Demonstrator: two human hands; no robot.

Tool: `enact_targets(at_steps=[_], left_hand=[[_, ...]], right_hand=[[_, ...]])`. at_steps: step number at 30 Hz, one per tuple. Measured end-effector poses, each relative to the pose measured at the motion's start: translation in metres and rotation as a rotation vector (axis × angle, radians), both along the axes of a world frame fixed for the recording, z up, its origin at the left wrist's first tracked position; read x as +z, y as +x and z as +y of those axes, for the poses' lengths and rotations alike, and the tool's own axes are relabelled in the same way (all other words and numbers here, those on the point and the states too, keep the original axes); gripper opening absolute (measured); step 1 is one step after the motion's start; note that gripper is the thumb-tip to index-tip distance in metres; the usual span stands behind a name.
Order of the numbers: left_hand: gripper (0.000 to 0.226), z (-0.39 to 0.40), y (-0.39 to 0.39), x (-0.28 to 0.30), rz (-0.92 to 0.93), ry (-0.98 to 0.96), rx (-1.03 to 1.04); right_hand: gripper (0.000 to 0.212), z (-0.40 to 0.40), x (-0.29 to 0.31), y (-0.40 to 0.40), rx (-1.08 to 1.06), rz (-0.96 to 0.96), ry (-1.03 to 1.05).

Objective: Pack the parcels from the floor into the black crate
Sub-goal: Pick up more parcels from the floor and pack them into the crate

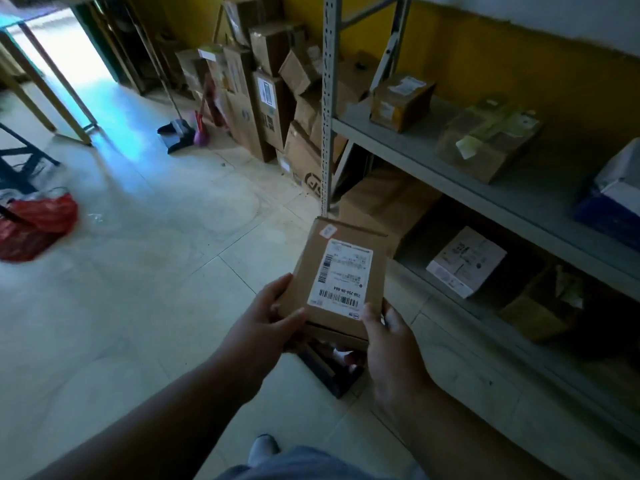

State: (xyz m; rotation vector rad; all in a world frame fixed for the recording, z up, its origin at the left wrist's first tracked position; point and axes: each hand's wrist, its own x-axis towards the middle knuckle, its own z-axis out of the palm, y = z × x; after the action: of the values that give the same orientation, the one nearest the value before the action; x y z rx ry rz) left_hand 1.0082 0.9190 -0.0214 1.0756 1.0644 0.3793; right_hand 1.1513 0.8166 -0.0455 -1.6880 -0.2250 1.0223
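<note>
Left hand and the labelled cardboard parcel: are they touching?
Touching. The head view shows the left hand with its thumb lying on the labelled cardboard parcel at the near left corner, while the right hand holds the near right corner.

The black crate (332,372) on the floor shows only as a dark corner under the held parcel (337,271) and both hands; its contents are too dark to tell. The left hand (266,317) hides its fingers beneath the parcel, and so does the right hand (391,344). The small print on the white label (341,275) is unreadable. At the right edge, a blue-and-white box (616,192) is cut off.
</note>
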Motion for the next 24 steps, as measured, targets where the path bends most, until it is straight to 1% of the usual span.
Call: enact_targets(at_steps=[4, 8, 10, 12, 14, 16, 18, 24], left_hand=[[0.058, 0.052, -0.032, -0.008, 0.095, 0.078, -0.128], [0.054, 0.072, -0.027, -0.034, 0.204, 0.145, -0.322], [0.056, 0.075, -0.012, -0.058, 0.347, 0.215, -0.435], [0.057, 0.075, 0.001, -0.078, 0.524, 0.334, -0.531], [0.048, 0.071, 0.009, -0.087, 0.64, 0.418, -0.578], [0.043, 0.069, 0.01, -0.089, 0.649, 0.449, -0.594], [0.046, 0.078, 0.01, -0.085, 0.647, 0.499, -0.654], [0.047, 0.143, 0.024, -0.085, 0.596, 0.632, -0.725]], right_hand=[[0.018, 0.03, -0.007, -0.039, -0.062, 0.067, -0.023], [0.017, 0.035, -0.013, -0.033, -0.092, 0.081, -0.151], [0.015, 0.034, -0.023, -0.023, -0.113, 0.113, -0.225], [0.014, 0.037, -0.038, -0.012, -0.102, 0.171, -0.297], [0.016, 0.041, -0.049, -0.002, -0.107, 0.256, -0.375], [0.018, 0.049, -0.055, 0.004, -0.111, 0.297, -0.403], [0.016, 0.058, -0.056, 0.006, -0.117, 0.311, -0.387], [0.013, 0.1, -0.059, 0.007, -0.222, 0.358, -0.32]])
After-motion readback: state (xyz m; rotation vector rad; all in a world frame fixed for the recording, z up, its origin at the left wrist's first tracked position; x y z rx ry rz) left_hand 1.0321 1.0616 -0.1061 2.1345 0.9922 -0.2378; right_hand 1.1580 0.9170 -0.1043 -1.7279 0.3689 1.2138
